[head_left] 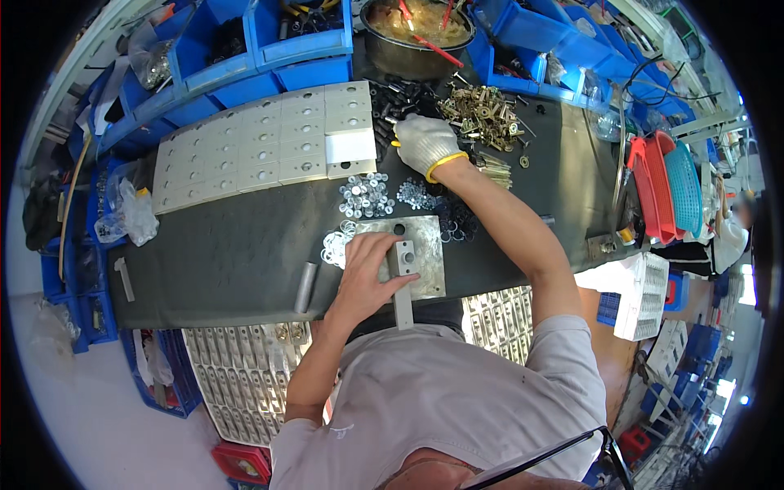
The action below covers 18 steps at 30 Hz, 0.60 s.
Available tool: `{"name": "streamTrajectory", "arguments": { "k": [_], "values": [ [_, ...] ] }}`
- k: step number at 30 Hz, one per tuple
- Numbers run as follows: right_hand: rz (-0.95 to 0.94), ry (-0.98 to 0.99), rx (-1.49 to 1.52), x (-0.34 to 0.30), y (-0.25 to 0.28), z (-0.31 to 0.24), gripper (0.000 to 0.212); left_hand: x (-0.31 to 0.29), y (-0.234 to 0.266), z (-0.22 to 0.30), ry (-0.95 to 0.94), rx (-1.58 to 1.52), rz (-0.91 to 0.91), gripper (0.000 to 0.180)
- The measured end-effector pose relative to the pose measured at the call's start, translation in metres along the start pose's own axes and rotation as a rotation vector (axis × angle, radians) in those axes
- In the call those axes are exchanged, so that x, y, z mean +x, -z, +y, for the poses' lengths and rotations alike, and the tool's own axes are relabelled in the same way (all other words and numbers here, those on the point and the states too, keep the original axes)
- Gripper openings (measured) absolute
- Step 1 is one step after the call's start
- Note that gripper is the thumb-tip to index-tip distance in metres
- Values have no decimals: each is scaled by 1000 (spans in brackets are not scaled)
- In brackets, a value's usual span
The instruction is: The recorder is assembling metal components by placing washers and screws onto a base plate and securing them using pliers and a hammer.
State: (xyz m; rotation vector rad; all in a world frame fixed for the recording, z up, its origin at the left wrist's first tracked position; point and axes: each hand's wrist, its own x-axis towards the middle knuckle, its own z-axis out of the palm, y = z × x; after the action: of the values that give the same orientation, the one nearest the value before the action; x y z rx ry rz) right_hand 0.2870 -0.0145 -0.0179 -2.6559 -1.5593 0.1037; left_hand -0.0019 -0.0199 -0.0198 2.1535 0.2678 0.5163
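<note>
Your left hand (367,273) clamps the metal block (407,268), right of its palm: likely stiff, weighty, best held by its edges. Your gloved right hand's (426,142) hold, beside dark pins (398,100), I can't tell.

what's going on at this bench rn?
One person is working two-handed. The bare left hand grips a small grey block over the flat metal plate near the bench's front edge. The gloved right hand is out at the pile of dark parts; whether it holds one is hard to tell. Small round spacers lie beyond the plate, rows of pale pieces sit to the left, and a loose metal rod lies left of the block.
</note>
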Motion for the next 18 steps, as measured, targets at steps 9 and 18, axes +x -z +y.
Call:
{"name": "streamTrajectory", "arguments": {
  "k": [9,18],
  "values": [
    [156,96,863,-147,59,-29,30,-5,-9,-12,1,6,76,75],
    [243,202,660,-202,35,-65,27,-7,-16,-14,12,30,69,66]
  ]
}}
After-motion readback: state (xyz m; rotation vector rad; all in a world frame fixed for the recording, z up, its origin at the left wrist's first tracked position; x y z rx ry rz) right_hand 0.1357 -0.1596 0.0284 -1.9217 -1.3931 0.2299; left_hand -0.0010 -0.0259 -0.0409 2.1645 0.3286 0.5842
